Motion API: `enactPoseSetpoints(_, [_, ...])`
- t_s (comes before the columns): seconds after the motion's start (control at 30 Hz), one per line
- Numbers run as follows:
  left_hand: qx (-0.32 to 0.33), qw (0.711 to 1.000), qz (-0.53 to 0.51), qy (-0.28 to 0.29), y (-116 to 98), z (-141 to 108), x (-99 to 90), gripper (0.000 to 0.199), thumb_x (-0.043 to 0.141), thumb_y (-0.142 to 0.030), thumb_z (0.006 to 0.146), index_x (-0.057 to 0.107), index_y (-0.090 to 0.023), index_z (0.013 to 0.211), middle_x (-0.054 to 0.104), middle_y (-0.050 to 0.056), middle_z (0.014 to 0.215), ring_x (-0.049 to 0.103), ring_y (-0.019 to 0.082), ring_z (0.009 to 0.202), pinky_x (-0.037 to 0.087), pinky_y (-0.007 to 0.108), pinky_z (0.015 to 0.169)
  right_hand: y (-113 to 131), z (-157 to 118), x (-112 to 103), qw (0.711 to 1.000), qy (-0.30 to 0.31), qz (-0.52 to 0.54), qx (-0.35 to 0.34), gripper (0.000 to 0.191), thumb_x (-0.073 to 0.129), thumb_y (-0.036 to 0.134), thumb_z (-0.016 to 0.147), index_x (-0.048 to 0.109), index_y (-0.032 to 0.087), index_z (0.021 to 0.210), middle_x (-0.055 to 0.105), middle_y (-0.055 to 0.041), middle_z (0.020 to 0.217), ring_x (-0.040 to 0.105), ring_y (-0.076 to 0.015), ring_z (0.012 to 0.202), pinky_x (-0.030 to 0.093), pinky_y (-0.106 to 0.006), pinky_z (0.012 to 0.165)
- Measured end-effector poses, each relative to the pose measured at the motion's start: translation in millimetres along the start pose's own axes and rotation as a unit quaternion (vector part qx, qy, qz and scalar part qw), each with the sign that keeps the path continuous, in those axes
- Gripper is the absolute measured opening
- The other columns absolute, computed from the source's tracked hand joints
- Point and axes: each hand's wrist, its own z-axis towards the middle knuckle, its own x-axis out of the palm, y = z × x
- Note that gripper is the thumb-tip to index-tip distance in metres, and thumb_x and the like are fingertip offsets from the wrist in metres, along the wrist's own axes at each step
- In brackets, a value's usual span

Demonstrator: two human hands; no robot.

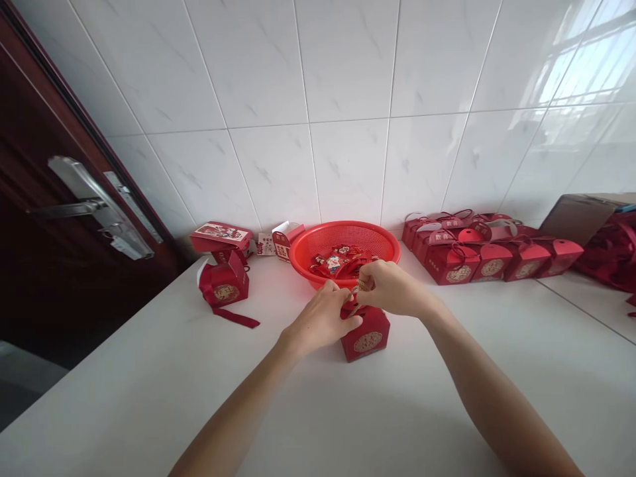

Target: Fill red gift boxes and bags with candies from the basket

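A small red box (366, 336) with a gold round emblem stands upright on the white table (318, 411). My left hand (322, 315) is at the upper left of this box, fingers pinched together at its top around a gold cord. From the right, my right hand (387, 285) pinches the same gold cord (354, 298) just above the box. Directly behind my hands sits a red plastic basket (345, 232) with red wrapped packets (338, 260) in it.
Several closed red boxes (491, 260) stand in rows at the right, near a cardboard box (576, 215). An open red box (226, 281) with a dangling ribbon (237, 318) and flatter boxes (222, 235) lie left. Behind rises a tiled wall; a door is far left.
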Motion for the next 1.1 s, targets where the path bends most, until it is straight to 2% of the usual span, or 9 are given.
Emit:
enactPoseSetpoints(0.17, [0.01,1.0,-0.013,0.011,-1,4,4.6,0.021,0.058,-0.04,0.082,0.049,-0.021,0.077,0.054,0.004,0.088,0.054,0.026,0.092,0.043,0.032,0.068,4,0,8,0.999,0.0,-0.049,-0.01,0.026,0.062,0.013,0.07,0.039,0.021,0.06,0.052,0.0011,0.062,0.042,-0.0117,0.058,0.023,-0.027,0.052])
enactPoseSetpoints(0.3, [0.036,0.999,-0.026,0.008,-1,7,8.6,0.019,0.057,-0.038,0.081,0.049,-0.021,0.076,0.055,0.002,0.08,0.055,0.024,0.085,0.041,0.032,0.063,13,-1,10,0.992,-0.032,-0.124,0.014,0.024,0.058,0.014,0.075,0.039,0.021,0.064,0.05,-0.0003,0.061,0.04,-0.0129,0.057,0.02,-0.029,0.053])
enactPoseSetpoints(0.43, [0.014,1.0,-0.007,0.003,0,9,11.9,0.025,0.059,-0.045,0.081,0.052,-0.022,0.084,0.057,0.002,0.086,0.056,0.026,0.09,0.043,0.032,0.066,21,-4,5,0.983,-0.074,-0.158,0.058,0.018,0.053,0.011,0.08,0.044,0.02,0.067,0.052,-0.0008,0.061,0.04,-0.0129,0.054,0.02,-0.029,0.053])
enactPoseSetpoints(0.57, [-0.02,1.0,-0.007,-0.013,0,10,15.5,0.032,0.06,-0.052,0.08,0.054,-0.021,0.082,0.059,0.003,0.088,0.059,0.025,0.087,0.046,0.032,0.067,23,-7,0,0.978,-0.083,-0.176,0.07,0.016,0.051,0.011,0.079,0.047,0.02,0.066,0.052,-0.0005,0.061,0.039,-0.0132,0.054,0.02,-0.029,0.053])
enactPoseSetpoints(0.67, [-0.02,0.998,-0.054,-0.026,-1,11,16.6,0.043,0.064,-0.058,0.079,0.063,-0.02,0.098,0.064,0.007,0.104,0.063,0.026,0.094,0.051,0.034,0.074,18,-9,-8,0.977,-0.092,-0.176,0.078,0.013,0.053,0.014,0.079,0.051,0.02,0.067,0.054,-0.0008,0.062,0.044,-0.0142,0.057,0.022,-0.028,0.054])
enactPoseSetpoints(0.8, [0.025,0.99,-0.134,-0.03,-1,10,13.4,0.074,0.069,-0.068,0.076,0.056,-0.026,0.136,0.059,0.011,0.139,0.059,0.033,0.122,0.054,0.039,0.092,0,-17,-31,0.974,-0.151,-0.14,0.089,0.014,0.055,0.019,0.078,0.051,0.02,0.065,0.056,-0.0008,0.063,0.048,-0.0146,0.06,0.026,-0.026,0.055])
enactPoseSetpoints(0.87, [0.035,0.987,-0.153,-0.041,0,11,11.1,0.08,0.069,-0.067,0.078,0.049,-0.029,0.145,0.053,0.01,0.149,0.056,0.033,0.129,0.052,0.041,0.099,-16,-22,-46,0.973,-0.187,-0.104,0.091,0.015,0.055,0.021,0.077,0.05,0.02,0.063,0.057,0.0,0.062,0.048,-0.0138,0.058,0.028,-0.026,0.054])
enactPoseSetpoints(0.97, [0.044,0.984,-0.153,-0.077,5,14,8.4,0.069,0.066,-0.06,0.084,0.054,-0.024,0.141,0.057,0.01,0.146,0.057,0.031,0.131,0.051,0.042,0.103,-47,-30,-67,0.962,-0.252,-0.046,0.092,0.014,0.054,0.022,0.077,0.052,0.02,0.064,0.057,0.0011,0.059,0.048,-0.0129,0.055,0.032,-0.025,0.053])
enactPoseSetpoints(1.1, [0.078,0.977,-0.116,-0.161,16,23,3.8,0.042,0.065,-0.047,0.085,0.07,-0.021,0.117,0.071,0.009,0.126,0.066,0.029,0.118,0.053,0.042,0.103,-92,-46,-92,0.933,-0.336,0.016,0.132,0.011,0.057,0.021,0.079,0.056,0.019,0.069,0.061,0.0002,0.063,0.056,-0.0147,0.06,0.04,-0.025,0.056])
